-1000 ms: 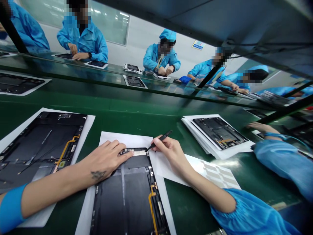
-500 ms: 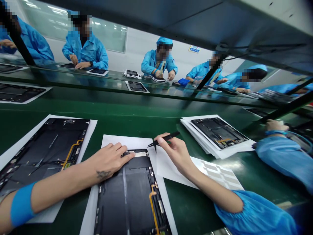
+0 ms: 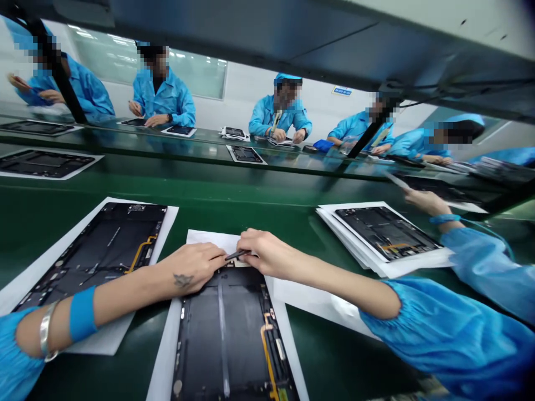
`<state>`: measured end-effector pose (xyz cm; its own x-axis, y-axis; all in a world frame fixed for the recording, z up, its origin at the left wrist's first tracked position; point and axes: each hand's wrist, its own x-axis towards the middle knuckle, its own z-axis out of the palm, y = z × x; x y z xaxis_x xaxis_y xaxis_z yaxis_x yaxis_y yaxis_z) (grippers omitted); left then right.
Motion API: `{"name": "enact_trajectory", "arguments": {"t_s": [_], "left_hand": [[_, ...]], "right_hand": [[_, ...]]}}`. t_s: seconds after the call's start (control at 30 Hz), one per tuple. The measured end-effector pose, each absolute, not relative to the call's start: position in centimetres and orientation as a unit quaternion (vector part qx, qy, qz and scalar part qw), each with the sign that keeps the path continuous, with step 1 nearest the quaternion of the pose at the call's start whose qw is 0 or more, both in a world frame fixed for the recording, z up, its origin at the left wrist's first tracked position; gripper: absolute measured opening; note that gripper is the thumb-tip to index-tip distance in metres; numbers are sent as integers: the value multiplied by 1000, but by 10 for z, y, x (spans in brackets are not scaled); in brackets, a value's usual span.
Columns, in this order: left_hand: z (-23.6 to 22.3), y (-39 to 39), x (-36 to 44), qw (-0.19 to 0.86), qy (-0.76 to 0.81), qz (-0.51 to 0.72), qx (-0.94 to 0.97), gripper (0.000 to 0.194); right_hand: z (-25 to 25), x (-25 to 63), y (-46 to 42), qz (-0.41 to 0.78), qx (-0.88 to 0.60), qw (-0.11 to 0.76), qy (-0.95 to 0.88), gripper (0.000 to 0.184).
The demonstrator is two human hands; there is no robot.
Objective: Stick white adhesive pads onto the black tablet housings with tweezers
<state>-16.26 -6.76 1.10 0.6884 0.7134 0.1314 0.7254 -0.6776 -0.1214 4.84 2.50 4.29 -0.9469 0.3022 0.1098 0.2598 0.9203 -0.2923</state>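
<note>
Hands meet at centre of the bench: left hand lies open and flat, fingers extended over the top edge of a dark tablet chassis; right hand is curled, gripping black tweezers with the tips pointing left, just above that edge and close to the left fingertips. Whether the tips touch anything: cannot tell. Far left of the left hand, a second tablet chassis with a yellow flex cable lies on white paper. Left forearm carries a silver bangle, a blue wristband and a small tattoo. Directly below both hands, the centre chassis sits on its own white paper sheet, on the green bench. Right of the right hand, a third tablet chassis rests on a stack of white sheets. Farther right, a co-worker's hand, in a blue sleeve, holds a thin pale strip. Beyond a glass shelf, other workers in blue smocks sit at the same bench.
</note>
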Motion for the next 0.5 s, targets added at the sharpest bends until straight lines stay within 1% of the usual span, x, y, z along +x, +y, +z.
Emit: {"name": "enact_trajectory", "arguments": {"t_s": [0.1,0.27,0.4,0.5], "left_hand": [[11,-71,-169,74,-379,-76,-919,39],[11,-70,-164,74,-391,-61,-915,35],[7,-72,-163,81,-390,-68,-915,35],[2,-74,-164,100,-384,-77,-915,37]], "right_hand": [[42,42,23,121,-137,14,-983,15],[56,31,18,71,-120,-76,-987,12],[64,29,18,18,-104,-133,-985,17],[66,39,25,14,-121,-165,-979,16]]}}
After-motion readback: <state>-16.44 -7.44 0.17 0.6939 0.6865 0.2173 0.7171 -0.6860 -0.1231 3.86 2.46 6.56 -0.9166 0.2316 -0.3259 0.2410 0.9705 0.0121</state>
